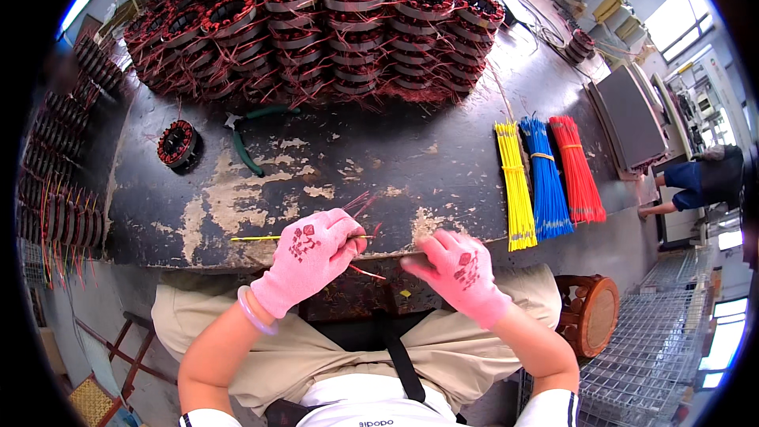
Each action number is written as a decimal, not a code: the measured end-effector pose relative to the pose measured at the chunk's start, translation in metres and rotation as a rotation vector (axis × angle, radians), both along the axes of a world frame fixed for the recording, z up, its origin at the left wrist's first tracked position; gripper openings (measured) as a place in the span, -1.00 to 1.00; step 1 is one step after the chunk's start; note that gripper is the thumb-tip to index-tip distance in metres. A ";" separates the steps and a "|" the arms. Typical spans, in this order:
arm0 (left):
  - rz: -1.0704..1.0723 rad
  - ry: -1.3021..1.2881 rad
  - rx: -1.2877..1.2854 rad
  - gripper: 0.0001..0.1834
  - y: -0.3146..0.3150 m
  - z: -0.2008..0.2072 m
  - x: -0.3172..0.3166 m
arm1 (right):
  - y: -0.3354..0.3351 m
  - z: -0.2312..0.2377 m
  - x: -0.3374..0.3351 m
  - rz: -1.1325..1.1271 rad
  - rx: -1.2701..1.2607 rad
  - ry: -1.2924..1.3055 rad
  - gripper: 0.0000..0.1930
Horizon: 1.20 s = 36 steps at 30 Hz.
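At the bench's near edge my left hand (pixel 310 251), in a pink glove, is closed on a thin yellow wire (pixel 254 238). The wire sticks out to the left of the fist, and its other end shows past the fingertips. Fine reddish wires (pixel 364 204) fan out above those fingers, and a short red-and-white piece (pixel 368 273) pokes out below them. To the right, apart from the left, is my pink-gloved right hand (pixel 462 273). Its fingers are bent and its thumb is blurred; whether anything thin lies between them cannot be seen.
Bundles of yellow (pixel 515 190), blue (pixel 545 182) and red wires (pixel 578 174) lie at the right. Green-handled pliers (pixel 247 142) and one wound stator ring (pixel 177 143) sit at the left. Stacked stators (pixel 356 39) fill the back. A person (pixel 704 178) stands far right.
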<state>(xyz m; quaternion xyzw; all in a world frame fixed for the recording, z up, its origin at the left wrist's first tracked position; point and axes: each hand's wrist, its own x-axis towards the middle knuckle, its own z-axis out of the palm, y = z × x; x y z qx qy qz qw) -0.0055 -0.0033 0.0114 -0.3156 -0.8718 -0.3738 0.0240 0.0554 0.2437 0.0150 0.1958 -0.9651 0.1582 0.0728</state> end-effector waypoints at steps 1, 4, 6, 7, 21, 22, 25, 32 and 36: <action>0.004 -0.010 -0.007 -0.88 0.001 0.000 0.001 | -0.011 -0.005 -0.008 0.056 0.018 0.142 -0.75; 0.010 -0.007 -0.010 -0.89 0.001 0.001 0.000 | -0.027 -0.016 -0.027 0.158 0.030 0.287 -0.51; 0.002 0.014 -0.010 -0.88 0.000 -0.002 0.000 | -0.027 -0.022 -0.031 0.187 0.040 0.279 -0.52; -0.001 0.025 -0.016 -0.88 0.000 -0.001 -0.001 | -0.030 -0.025 -0.034 0.165 -0.013 0.279 -0.63; -0.004 0.047 0.015 -0.83 -0.002 -0.006 0.001 | -0.027 -0.002 -0.036 0.215 -0.106 0.038 -0.80; -0.013 0.033 0.014 -0.83 -0.002 -0.006 0.000 | -0.028 -0.001 -0.039 0.250 -0.057 0.087 -0.79; -0.033 0.021 0.015 -0.83 -0.002 -0.003 -0.001 | -0.030 -0.010 -0.046 -0.049 -0.671 -0.648 -0.85; -0.030 0.005 0.028 -0.84 -0.003 -0.004 0.000 | -0.034 0.004 -0.035 -0.075 -0.443 -0.317 -0.79; -0.014 0.029 0.035 -0.86 -0.003 -0.007 0.000 | -0.034 0.000 -0.027 0.183 -0.101 0.262 -0.60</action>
